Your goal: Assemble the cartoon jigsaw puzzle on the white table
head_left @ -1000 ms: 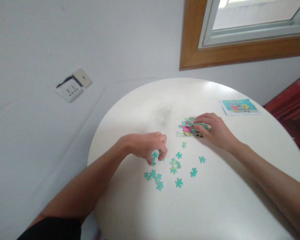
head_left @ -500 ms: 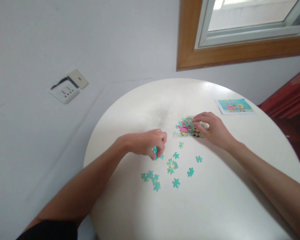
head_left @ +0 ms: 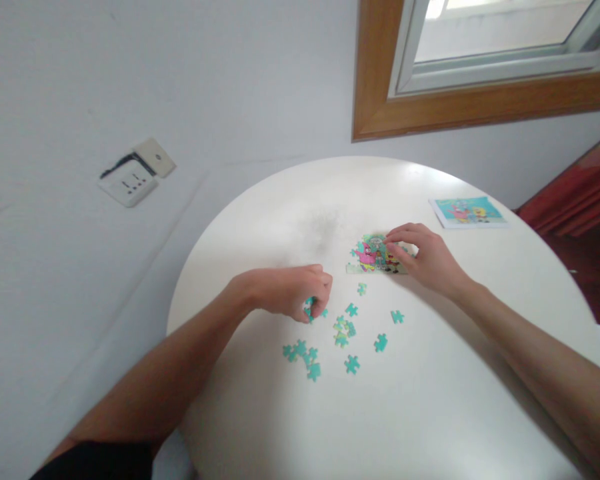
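Observation:
My left hand [head_left: 300, 292] is curled in a pinch low over the table, with a teal puzzle piece [head_left: 309, 305] at its thumb and fingertips. Another small teal piece lies just right of those fingertips. The partly joined jigsaw puzzle [head_left: 370, 257], with pink and yellow cartoon figures, sits farther back. Over its right side is my right hand [head_left: 423, 257], thumb and forefinger tips close together at its upper part; whatever is between them is hidden. Several loose teal pieces [head_left: 351, 365] lie nearer to me, some clustered in a ring [head_left: 341, 340].
The round white table [head_left: 430, 413] stands against the wall. A printed picture [head_left: 467, 212] of the same figures lies at the back right. Behind are a wood-framed window [head_left: 375, 113] and a wall socket [head_left: 129, 183]. A red cloth [head_left: 580, 193] hangs at the right.
My left hand has dipped slightly towards me, its fingers closing around the teal piece. My right hand stays at the joined puzzle. The loose pieces have not moved.

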The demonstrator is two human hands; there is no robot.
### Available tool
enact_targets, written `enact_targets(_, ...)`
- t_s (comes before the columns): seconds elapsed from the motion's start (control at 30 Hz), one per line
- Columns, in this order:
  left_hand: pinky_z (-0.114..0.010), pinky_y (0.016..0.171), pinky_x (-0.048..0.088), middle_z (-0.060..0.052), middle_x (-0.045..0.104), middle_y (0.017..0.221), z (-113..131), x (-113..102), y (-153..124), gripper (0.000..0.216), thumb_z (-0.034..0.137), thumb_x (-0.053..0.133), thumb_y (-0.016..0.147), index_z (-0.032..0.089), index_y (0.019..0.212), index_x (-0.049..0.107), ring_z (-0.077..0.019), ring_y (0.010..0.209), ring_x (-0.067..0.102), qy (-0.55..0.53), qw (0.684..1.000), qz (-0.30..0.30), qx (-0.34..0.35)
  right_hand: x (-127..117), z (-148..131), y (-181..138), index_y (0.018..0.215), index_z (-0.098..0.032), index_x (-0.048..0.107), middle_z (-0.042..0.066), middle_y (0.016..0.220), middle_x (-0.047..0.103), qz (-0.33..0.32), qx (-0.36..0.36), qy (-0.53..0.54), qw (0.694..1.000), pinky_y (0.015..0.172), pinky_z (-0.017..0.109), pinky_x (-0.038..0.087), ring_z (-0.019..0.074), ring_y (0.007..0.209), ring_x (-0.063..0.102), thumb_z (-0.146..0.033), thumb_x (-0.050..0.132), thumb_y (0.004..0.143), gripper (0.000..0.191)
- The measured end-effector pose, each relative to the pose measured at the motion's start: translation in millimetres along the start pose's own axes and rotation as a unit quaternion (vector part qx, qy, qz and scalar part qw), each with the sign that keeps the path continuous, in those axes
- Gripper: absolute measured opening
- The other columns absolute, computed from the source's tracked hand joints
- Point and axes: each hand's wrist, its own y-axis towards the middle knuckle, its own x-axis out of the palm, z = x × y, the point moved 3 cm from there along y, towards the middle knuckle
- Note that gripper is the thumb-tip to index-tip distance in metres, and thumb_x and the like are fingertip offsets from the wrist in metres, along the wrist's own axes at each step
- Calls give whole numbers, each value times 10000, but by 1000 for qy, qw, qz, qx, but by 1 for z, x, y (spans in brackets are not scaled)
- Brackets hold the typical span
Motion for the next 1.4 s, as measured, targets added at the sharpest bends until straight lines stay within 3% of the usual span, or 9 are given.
enact_targets(0.23,-248,734,434,14,649,755,0,5,0,207,-12,685,717,184,767,644,-159,799,577,-6,999,-12,-36,0,2,0,903,-212,741,96,1003,735,8,2,8,1000,889,470,491,278,965,639,-270,580,919,172)
enact_targets(0.37,-241,733,450,-1,674,791,-2,-3,2,142,41,651,814,180,833,673,-140,770,608,-54,998,12,-14,1,0,-1,920,-212,742,95,1003,738,13,3,25,1000,905,465,490,278,976,649,-279,592,911,164)
enact_targets(0.5,-254,789,474,-47,698,885,-6,-12,13,158,90,578,909,167,867,709,-139,823,637,-60,988,142,26,5,-13,-2,940,-221,744,79,1000,745,9,14,91,996,860,419,505,254,951,661,-308,616,904,160)
enact_targets(0.63,-272,812,510,-54,713,937,-13,-9,28,134,133,629,899,175,979,729,-138,849,658,-104,946,306,21,19,-31,-6,917,-213,741,66,921,754,-35,81,188,978,711,350,509,209,817,663,-396,649,894,206)
enact_targets(0.77,-266,768,555,-40,706,935,-17,3,40,183,158,709,837,164,1019,689,-127,809,677,-204,904,375,4,38,-43,-9,783,-204,691,40,761,711,-62,124,284,949,642,326,497,174,683,614,-496,740,805,297)
enact_targets(0.97,-242,710,567,-16,622,928,-16,10,45,203,214,761,810,155,919,601,-105,764,659,-233,884,405,-3,49,-44,-9,656,-192,611,10,630,635,-80,170,362,913,552,289,444,136,576,551,-498,844,686,386)
enact_targets(1.2,-235,730,540,-4,599,931,-13,6,43,237,224,800,792,162,900,598,-98,773,624,-156,886,435,24,44,-42,-11,857,-167,703,21,662,667,-191,214,421,861,519,268,407,122,564,538,-498,800,741,363)
enact_targets(1.3,-276,776,522,-29,647,912,-19,4,44,128,288,651,931,163,917,630,-131,819,624,-101,895,434,-1,34,-31,-4,842,-156,726,22,668,660,-131,216,386,887,554,285,439,128,591,544,-522,787,729,387)
enact_targets(1.4,-339,874,484,-55,703,927,-24,4,45,197,261,522,1000,163,929,678,-173,904,623,1,927,375,-13,24,-17,6,803,-161,703,25,684,667,-23,211,326,921,574,293,454,134,603,554,-488,771,734,341)
